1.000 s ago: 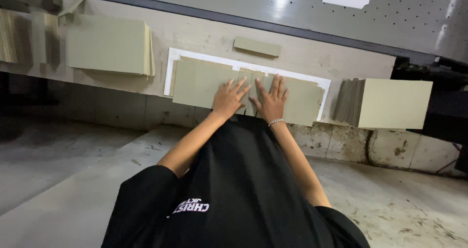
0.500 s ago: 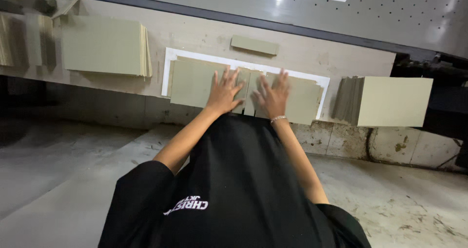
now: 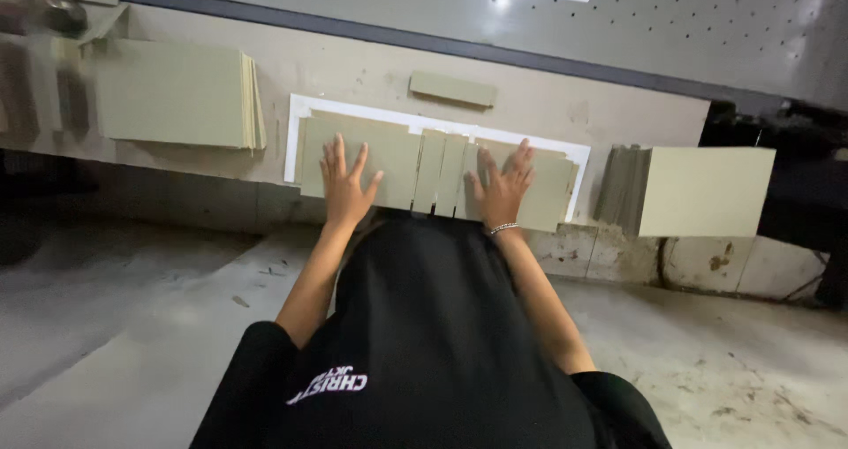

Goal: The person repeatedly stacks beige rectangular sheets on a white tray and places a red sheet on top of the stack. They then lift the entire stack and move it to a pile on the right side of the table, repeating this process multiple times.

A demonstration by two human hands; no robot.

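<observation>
Pale green card sheets [image 3: 442,171] lie fanned out on a white backing sheet [image 3: 296,118] on the beige worktop. My left hand [image 3: 344,184] rests flat with fingers spread on the left part of the sheets. Over on the right part, my right hand [image 3: 499,188] lies flat too, a thin bracelet on its wrist. Between the hands several narrow overlapping strips of the sheets show. Neither hand grips anything.
A thick stack of the same green sheets [image 3: 177,96] lies at the left and another stack [image 3: 698,188] at the right edge of the worktop. One small green strip [image 3: 450,89] sits behind. A grey perforated panel [image 3: 707,34] runs along the back.
Both hands have slid apart over the sheets, the left one leftward and the right one rightward, spreading the sheets so the narrow strips show between them.
</observation>
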